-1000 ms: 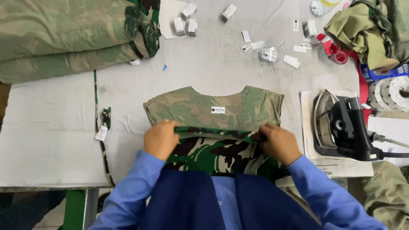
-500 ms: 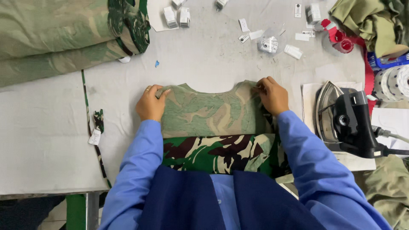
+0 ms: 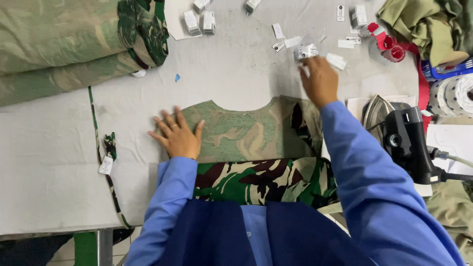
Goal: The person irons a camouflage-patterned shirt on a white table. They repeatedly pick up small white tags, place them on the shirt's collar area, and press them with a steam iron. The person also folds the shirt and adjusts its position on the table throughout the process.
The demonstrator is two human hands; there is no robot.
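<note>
The bench (image 3: 236, 64), covered in pale grey cloth, fills most of the view. At its far left corner lies a stack of folded camouflage fabric (image 3: 64, 44). At the near edge, in the middle, lies the camouflage garment piece (image 3: 246, 135) — its faded underside up, curved neckline toward the far edge — with its bright green, brown and black side (image 3: 256, 180) showing where it drapes over the near edge. A black iron (image 3: 406, 140) stands near the right edge, just beside the garment piece. An olive cloth heap (image 3: 423, 24) sits in the far right corner.

The left hand (image 3: 177, 135) lies flat on the left end of the garment piece, fingers (image 3: 167, 120) spread and released, some reaching onto the bare bench. The right hand (image 3: 320, 81) is out beyond the garment's far right corner, among small white labels (image 3: 308, 49) scattered along the far edge — whether its fingers grasp one, I cannot tell. A narrow camouflage strip (image 3: 106, 148) with a white tag lies near the left hand.
</note>
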